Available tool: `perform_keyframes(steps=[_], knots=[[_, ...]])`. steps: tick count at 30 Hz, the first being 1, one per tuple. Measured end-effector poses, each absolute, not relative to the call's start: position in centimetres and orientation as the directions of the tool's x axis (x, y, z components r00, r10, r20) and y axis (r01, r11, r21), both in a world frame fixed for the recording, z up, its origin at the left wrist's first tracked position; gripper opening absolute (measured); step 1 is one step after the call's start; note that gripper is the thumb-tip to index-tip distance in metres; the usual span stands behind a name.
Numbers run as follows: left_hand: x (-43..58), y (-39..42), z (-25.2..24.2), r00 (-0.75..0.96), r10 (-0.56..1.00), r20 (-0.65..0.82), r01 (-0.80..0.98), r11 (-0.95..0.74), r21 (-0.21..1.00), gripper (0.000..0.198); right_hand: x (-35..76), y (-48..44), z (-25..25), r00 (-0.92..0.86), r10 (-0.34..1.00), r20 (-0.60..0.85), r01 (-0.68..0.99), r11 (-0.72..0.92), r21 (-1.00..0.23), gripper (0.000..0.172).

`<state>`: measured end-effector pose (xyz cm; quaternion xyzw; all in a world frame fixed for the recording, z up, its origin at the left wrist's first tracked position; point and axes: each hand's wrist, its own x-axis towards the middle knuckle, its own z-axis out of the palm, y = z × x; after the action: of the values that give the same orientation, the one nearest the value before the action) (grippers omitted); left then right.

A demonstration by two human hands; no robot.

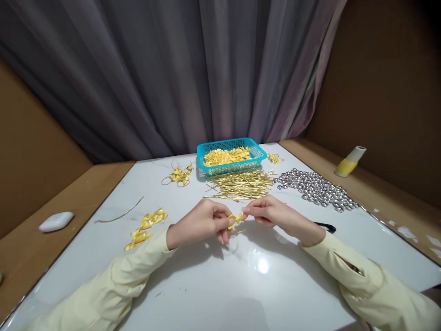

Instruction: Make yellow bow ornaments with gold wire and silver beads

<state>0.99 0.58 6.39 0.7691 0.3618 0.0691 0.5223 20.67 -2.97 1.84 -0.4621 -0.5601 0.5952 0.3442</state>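
Over the middle of the white table, my left hand (209,221) pinches a small yellow ribbon bow (236,221) between thumb and fingers. My right hand (270,212) is closed in a pinch at the bow's right edge, and its fingertips seem to grip the ribbon there. A short gold strand shows just below the bow. Beyond both hands lies a pile of gold wire ties (241,185). More yellow ribbon bows (139,236) lie left of my left forearm, near a single loose tie (120,215).
A blue basket (203,151) of yellow ribbon pieces stands at the back. Silver beads (317,186) spread at right. Finished-looking bows with loops (179,175) lie left of the basket. A black-handled tool (326,227) is partly under my right forearm. A white object (56,221) sits at far left.
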Motion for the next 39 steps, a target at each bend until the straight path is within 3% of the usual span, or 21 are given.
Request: perform_keyframes(steps=[7, 11, 21, 24, 29, 34, 39], knots=[[1.0, 0.7, 7.2, 0.701, 0.674, -0.232, 0.366, -0.062, 0.928, 0.017, 20.3, -3.5, 2.2, -0.291, 0.951, -0.11, 0.062, -0.096, -0.993, 0.027], [1.1, 0.4, 7.6, 0.683, 0.706, -0.188, 0.299, -0.035, 0.954, 0.015, 20.0, -3.9, 2.5, -0.265, 0.961, -0.081, 0.13, -0.047, -0.99, 0.028], [1.2, 0.3, 6.9, 0.616, 0.782, -0.088, 0.244, -0.084, 0.966, 0.015, 19.6, -4.2, 2.7, -0.309, 0.949, -0.068, 0.216, 0.0, -0.976, 0.033], [1.3, 0.2, 6.8, 0.599, 0.797, -0.077, 0.269, -0.11, 0.957, 0.017, 20.0, -4.3, 2.9, -0.324, 0.944, -0.058, 0.19, 0.004, -0.982, 0.027], [1.3, -0.4, 6.8, 0.589, 0.804, -0.085, 0.329, -0.142, 0.933, 0.018, 21.0, -4.4, 3.6, -0.285, 0.958, 0.032, 0.041, 0.046, -0.998, 0.049], [1.5, -0.6, 6.8, 0.605, 0.791, -0.094, 0.368, -0.173, 0.914, 0.019, 20.7, -4.0, 3.7, -0.237, 0.968, 0.081, 0.125, 0.113, -0.986, 0.032], [1.4, -0.7, 6.4, 0.641, 0.761, -0.099, 0.396, -0.217, 0.892, 0.02, 19.5, -3.8, 2.9, -0.239, 0.964, 0.113, 0.225, 0.168, -0.96, 0.028]])
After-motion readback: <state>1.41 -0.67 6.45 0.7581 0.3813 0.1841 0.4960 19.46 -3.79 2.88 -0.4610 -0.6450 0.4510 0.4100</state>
